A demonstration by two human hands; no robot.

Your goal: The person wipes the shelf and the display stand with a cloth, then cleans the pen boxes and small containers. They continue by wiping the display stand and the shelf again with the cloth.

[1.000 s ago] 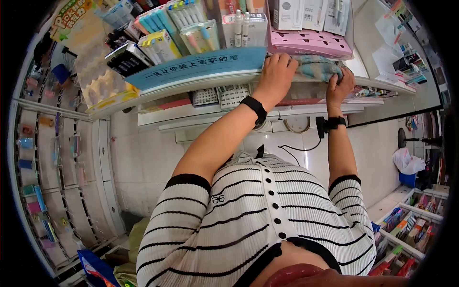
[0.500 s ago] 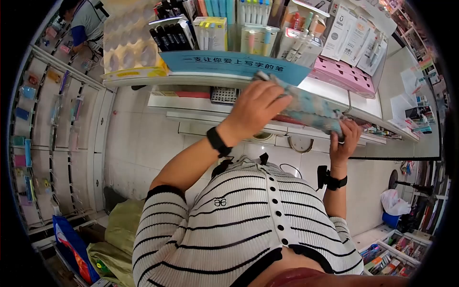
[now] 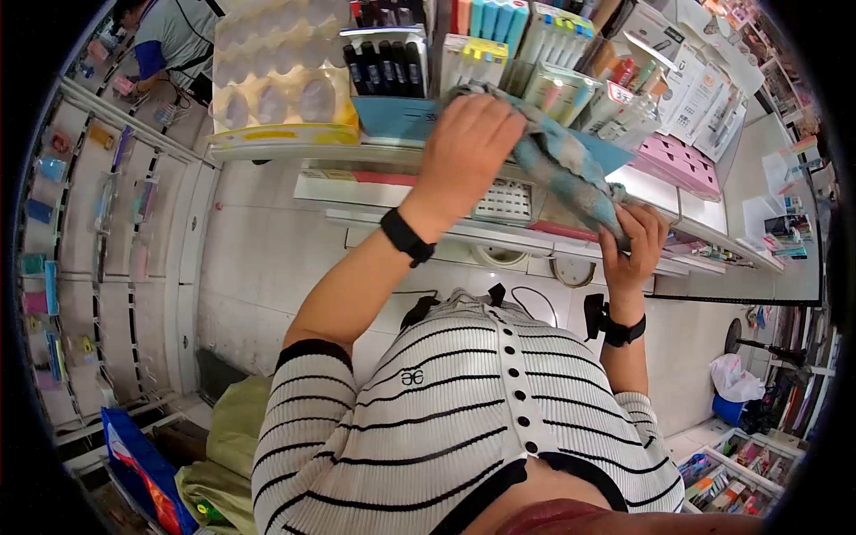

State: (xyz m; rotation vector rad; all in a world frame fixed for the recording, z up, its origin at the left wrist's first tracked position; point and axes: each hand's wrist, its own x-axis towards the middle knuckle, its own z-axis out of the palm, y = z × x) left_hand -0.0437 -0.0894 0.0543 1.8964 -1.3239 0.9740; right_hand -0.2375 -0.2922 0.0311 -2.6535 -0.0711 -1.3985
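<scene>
A crumpled grey and blue cloth [image 3: 566, 165] stretches between my two hands in front of the pen display. My left hand [image 3: 473, 147] is closed around its upper end, over the blue sign [image 3: 392, 119] along the shelf front. The other end is bunched in my right hand [image 3: 635, 234], lower and nearer my body, by the shelf edge. Part of the sign is covered by my left hand and the cloth. Just behind the sign stand a box of black pens [image 3: 385, 69] and a yellow box of highlighters [image 3: 473, 62].
A moulded tray [image 3: 285, 80] with rounded hollows sits left of the pens. To the right are a pink box [image 3: 678, 165] and white packets [image 3: 704, 94]. Lower shelves [image 3: 357, 192] run below the counter. Another person [image 3: 165, 45] is at the far upper left.
My left hand has moved slightly up with its end of the cloth, which now covers more of the sign's middle. My right hand has shifted slightly down and left. The view has shifted.
</scene>
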